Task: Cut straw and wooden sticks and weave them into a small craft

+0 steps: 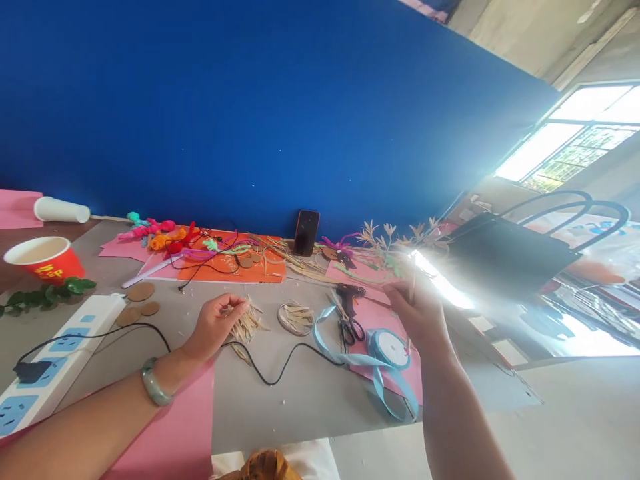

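Observation:
My left hand (215,323), with a bangle at the wrist, pinches a bunch of dried straw strips (246,327) low over the grey table. To its right lies a ring (295,319) of straw-coloured material with short strips inside. My right hand (420,310) reaches out at the right, fingers curled, beside pale dried sprigs (383,240); glare hides what it grips. Near it are black-handled scissors (351,330), a dark glue gun (350,293) and a roll of light blue ribbon (389,348), partly unwound.
A power strip (65,347) with a black cable lies at the left, near a red paper cup (47,260) and wooden discs (140,291). Against the blue panel (250,120) stands a phone (307,232). A dark bag (515,260) is at the right.

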`<action>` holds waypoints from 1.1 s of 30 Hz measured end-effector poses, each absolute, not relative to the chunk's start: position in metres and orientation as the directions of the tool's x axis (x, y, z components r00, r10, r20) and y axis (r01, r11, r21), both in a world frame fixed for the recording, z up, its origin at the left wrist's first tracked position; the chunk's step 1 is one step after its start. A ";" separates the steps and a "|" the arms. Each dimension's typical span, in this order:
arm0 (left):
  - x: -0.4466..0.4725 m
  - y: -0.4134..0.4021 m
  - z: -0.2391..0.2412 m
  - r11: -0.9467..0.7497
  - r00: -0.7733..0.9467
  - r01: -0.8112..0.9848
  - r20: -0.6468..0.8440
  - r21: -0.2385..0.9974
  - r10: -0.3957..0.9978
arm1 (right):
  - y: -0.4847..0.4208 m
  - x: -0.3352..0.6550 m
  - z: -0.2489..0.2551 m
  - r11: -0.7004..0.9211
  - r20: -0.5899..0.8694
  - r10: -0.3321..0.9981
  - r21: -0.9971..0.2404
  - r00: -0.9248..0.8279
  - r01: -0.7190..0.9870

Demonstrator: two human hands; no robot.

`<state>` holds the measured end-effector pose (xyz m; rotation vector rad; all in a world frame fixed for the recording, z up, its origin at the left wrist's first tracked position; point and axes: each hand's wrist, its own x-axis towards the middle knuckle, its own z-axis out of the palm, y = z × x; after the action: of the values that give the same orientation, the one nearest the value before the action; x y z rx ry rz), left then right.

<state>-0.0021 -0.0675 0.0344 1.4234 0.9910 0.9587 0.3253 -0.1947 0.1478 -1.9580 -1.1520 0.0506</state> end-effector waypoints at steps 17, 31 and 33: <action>-0.002 -0.067 0.034 -0.092 0.292 0.088 0.063 0.992 0.954 | -0.192 0.317 0.123 -0.362 0.078 0.913 -0.295 0.400 0.884; -0.003 -0.064 0.031 -0.199 0.310 0.154 0.143 0.968 0.940 | -0.177 0.312 0.063 -0.457 -0.103 0.871 0.189 0.481 0.869; -0.003 -0.065 0.032 -0.199 0.312 0.161 0.141 0.967 0.940 | -0.171 0.321 0.062 -0.472 -0.102 0.861 0.202 0.498 0.858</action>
<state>-0.0026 -0.0649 0.0315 1.6057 1.0258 1.0036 0.3208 -0.1713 0.0623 -2.9097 -1.6987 -0.0227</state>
